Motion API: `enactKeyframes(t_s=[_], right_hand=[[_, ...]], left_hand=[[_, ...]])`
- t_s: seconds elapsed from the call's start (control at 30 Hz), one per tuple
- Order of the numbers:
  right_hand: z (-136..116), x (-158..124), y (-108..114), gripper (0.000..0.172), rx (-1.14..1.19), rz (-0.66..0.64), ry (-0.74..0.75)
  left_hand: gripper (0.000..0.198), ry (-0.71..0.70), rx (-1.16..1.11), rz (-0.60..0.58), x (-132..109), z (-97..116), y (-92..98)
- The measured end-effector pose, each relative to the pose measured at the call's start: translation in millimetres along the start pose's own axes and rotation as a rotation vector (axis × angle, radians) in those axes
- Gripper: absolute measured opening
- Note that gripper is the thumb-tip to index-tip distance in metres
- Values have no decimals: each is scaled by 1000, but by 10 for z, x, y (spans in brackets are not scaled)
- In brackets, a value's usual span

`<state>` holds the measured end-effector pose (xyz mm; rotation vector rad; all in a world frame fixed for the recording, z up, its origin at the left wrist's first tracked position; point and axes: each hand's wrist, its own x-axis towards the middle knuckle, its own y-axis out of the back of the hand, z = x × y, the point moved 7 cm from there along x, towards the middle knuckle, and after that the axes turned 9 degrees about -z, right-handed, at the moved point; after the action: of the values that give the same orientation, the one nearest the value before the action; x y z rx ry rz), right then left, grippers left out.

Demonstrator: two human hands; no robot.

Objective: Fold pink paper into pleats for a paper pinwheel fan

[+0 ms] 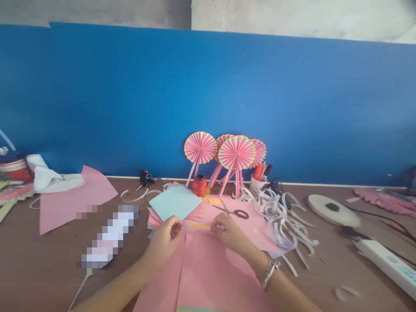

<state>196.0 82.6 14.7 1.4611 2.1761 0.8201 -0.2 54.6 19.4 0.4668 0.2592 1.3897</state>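
Over a large pink paper sheet [214,273] on the table, both of my hands face each other with fingers curled. My left hand [167,236] is closed in a pinch near the sheet's far edge; a small pale bit shows at its fingertips. My right hand [225,229] is closed too, a short way to the right. A narrow yellow strip [199,226] shows between them; whether either hand grips it I cannot tell. Scissors [232,212] lie just beyond my right hand. A light blue paper square [175,202] tops a paper stack beyond my left hand.
Pink folded-paper fans [237,152] lean near the blue partition [136,99], behind a red thread spool [199,186]. Curled white strips [276,208] pile up at right, near a round white lid-like disc [333,211] and a power strip [386,264]. Keys [147,177] lie at back left.
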Motion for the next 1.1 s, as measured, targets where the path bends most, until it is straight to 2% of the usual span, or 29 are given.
enactKeyframes(t_s=[0.1, 0.23, 0.37, 0.47, 0.57, 0.77, 1.1], right_hand=[[34, 24, -140, 17, -68, -26, 25], [109, 64, -234, 14, -77, -57, 18], [206, 79, -261, 12, -39, -73, -4], [248, 81, -269, 11, 8, -86, -7], [280, 85, -288, 12, 51, -118, -20], [317, 92, -315, 13, 43, -136, -29], [378, 115, -339, 13, 5, -117, -20]], left_hand=[[9, -129, 281, -5, -96, 48, -19], [19, -296, 597, -73, -164, 188, -109], [26, -439, 736, -204, -255, 193, -275], [25, -521, 780, -240, -324, 121, -376], [25, -526, 792, -220, -341, 78, -392], [28, -410, 750, -224, -296, 88, -324], [26, -436, 749, -212, -304, 97, -314]])
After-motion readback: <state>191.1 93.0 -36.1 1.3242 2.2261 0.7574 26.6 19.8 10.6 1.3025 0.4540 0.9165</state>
